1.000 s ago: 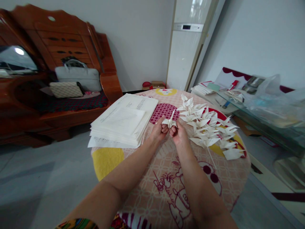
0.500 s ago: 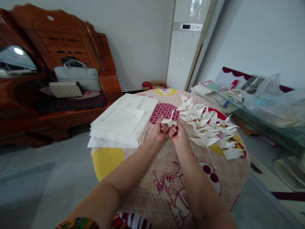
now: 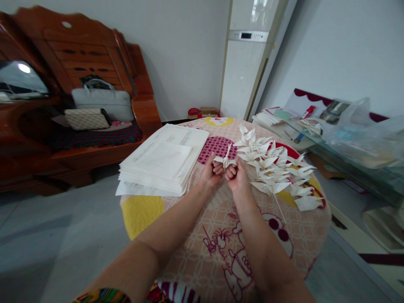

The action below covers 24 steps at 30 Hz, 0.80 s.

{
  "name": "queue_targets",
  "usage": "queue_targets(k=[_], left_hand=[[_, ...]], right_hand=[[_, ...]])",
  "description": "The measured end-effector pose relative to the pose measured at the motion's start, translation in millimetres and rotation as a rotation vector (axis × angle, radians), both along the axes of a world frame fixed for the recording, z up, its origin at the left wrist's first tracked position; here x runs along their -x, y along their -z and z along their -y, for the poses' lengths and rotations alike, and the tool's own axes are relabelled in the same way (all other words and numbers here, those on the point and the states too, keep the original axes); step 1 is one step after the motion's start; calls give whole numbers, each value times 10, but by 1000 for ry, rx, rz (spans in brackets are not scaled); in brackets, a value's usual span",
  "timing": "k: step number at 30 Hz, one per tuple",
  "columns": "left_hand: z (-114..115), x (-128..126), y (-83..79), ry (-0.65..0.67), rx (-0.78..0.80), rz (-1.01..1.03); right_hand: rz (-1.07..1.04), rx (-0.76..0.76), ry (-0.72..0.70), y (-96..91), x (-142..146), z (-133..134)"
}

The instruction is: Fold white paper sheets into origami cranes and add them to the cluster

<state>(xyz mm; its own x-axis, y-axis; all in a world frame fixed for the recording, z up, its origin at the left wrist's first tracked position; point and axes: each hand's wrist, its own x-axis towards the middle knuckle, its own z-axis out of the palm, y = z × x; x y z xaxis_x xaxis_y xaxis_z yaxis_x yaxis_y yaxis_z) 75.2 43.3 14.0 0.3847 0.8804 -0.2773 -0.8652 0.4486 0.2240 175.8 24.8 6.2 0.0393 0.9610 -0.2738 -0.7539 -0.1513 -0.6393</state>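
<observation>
A white folded paper crane [image 3: 226,161] is held between my two hands over the round table, its thin neck pointing away from me. My left hand [image 3: 212,171] pinches the left wing with the fingers curled beneath. On the other side my right hand [image 3: 236,173] grips the right wing in the same way. Right of my hands lies a group of several finished paper cranes [image 3: 267,162], crowded together. To the left is a thick stack of printed paper [image 3: 158,158], with a smaller sheet on top.
A patterned cloth [image 3: 189,252] covers the round table. At right stands a glass-topped table [image 3: 356,164] with plastic bags [image 3: 353,122] and papers. A carved wooden bench [image 3: 78,54] with bags on its seat is at left. A tall white cabinet unit [image 3: 243,71] stands behind.
The crane's wings have spread slightly wider as my right hand shifted a little to the right. Both hands keep hold of it.
</observation>
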Motion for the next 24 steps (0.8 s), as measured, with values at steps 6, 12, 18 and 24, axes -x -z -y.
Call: queue_targets(k=[6,12,18,24], left_hand=[[6,-4,-14,-32,42,-26],[39,-21,-52,-29,57,-58],[34,-7,-38,-38,41,100],[68,8,-37,36,11,120]], right_hand=[[5,63,14,-16,-4,-6],[-1,125,32,6,8,-19],[-71,66,55,-6,18,-2],[-84,122,89,-22,-6,-3]])
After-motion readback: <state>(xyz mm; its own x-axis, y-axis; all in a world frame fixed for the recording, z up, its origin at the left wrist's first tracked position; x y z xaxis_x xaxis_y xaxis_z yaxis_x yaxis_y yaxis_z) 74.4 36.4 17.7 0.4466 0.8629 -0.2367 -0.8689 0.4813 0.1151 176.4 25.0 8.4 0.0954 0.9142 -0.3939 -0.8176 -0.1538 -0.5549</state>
